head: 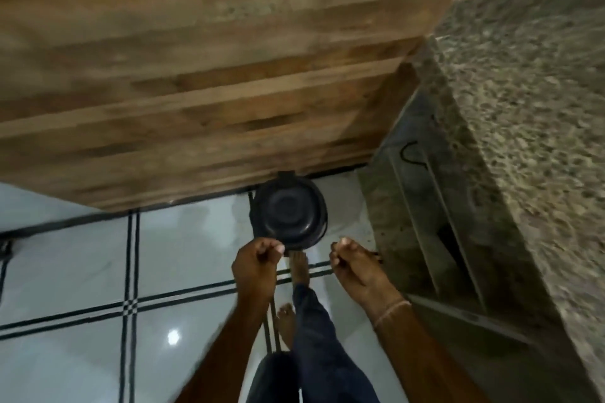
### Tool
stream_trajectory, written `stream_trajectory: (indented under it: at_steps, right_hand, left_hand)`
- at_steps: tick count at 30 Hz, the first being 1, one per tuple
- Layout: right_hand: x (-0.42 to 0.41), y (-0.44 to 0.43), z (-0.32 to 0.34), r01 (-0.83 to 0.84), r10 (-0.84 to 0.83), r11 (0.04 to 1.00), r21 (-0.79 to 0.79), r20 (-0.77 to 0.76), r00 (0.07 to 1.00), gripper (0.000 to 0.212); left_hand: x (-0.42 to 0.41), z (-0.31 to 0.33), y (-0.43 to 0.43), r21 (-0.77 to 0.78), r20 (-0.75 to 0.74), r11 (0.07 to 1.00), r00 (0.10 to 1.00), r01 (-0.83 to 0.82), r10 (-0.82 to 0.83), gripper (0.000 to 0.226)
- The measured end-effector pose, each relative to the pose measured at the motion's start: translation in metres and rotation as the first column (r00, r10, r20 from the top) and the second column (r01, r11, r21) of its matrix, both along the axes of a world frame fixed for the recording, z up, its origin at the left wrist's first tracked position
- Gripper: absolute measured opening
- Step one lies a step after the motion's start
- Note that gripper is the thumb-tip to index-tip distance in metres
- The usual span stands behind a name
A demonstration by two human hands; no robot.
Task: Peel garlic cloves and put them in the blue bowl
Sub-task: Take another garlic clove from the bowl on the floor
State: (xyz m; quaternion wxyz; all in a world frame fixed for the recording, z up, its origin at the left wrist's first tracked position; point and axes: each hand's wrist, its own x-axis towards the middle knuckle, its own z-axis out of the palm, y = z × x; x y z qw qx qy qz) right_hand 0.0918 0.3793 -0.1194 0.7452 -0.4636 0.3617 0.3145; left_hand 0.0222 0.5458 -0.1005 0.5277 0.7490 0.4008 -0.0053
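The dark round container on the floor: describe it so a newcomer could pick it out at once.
The wooden cabinet front fills the upper frame; follow it down to the pale tiled floor. The dark round container stands there at the cabinet's foot, left of the speckled stone counter. It is the only round black thing on the pale tiles.

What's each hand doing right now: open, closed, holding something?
Left hand: fingers curled, thumb on forefinger; cannot tell if it holds anything.
Right hand: fingers curled; cannot tell if it holds anything.

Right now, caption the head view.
Left hand and right hand, fingers curled, over a dark round bin on tiled floor.
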Motion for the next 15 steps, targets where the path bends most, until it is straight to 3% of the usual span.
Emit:
stream_trajectory:
  at_steps: [7, 11, 15]
  right_hand:
    - [0.024, 0.066, -0.105, -0.007, 0.012, 1.000, 0.020, -0.232, 0.973, 0.030]
    - [0.039, 0.081, -0.198, -0.016, 0.009, 1.000, -0.018, -0.320, 0.947, 0.031]
    - [0.069, 0.101, -0.285, -0.042, 0.002, 0.994, -0.099, -0.374, 0.927, 0.019]
  left_hand:
    - [0.041, -0.111, 0.055, -0.174, -0.226, 0.961, 0.959, -0.214, 0.173, 0.009]
    - [0.057, -0.204, 0.063, -0.331, -0.435, 0.856, 0.869, -0.397, 0.235, 0.006]
    - [0.094, -0.292, 0.066, -0.418, -0.528, 0.732, 0.800, -0.538, 0.286, 0.017]
